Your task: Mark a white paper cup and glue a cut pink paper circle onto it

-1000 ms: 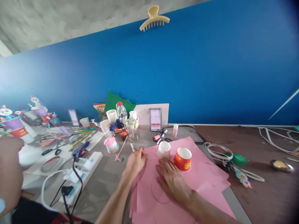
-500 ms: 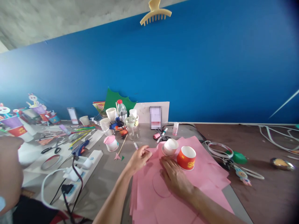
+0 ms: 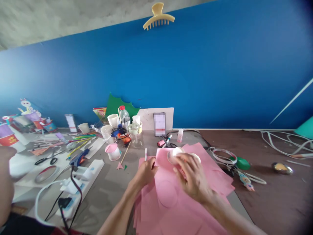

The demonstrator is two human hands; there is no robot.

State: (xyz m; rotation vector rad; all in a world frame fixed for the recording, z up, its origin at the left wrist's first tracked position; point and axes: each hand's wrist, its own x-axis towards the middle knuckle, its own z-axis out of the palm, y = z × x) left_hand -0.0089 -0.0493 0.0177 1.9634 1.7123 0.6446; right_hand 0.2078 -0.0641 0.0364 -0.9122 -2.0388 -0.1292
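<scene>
My left hand is closed on the left edge of a pink paper sheet, which lies on a stack of similar sheets. A faint circle outline shows on the top sheet. My right hand curls around a red paper cup, hiding most of it; its pale rim shows behind the fingers. Right beside it, a white paper cup is partly covered by my right fingertips. A white marker is just beyond my left hand.
To the left lie a power strip with cords, a glue gun and scissors. A pink-topped cup and a glass jar stand behind. At right are a tape roll and cables. A person's arm enters at left.
My right hand has risen from lying flat on the pink paper to the red cup. My left hand has closed on the sheet's edge, which now sits apart from the sheets beneath.
</scene>
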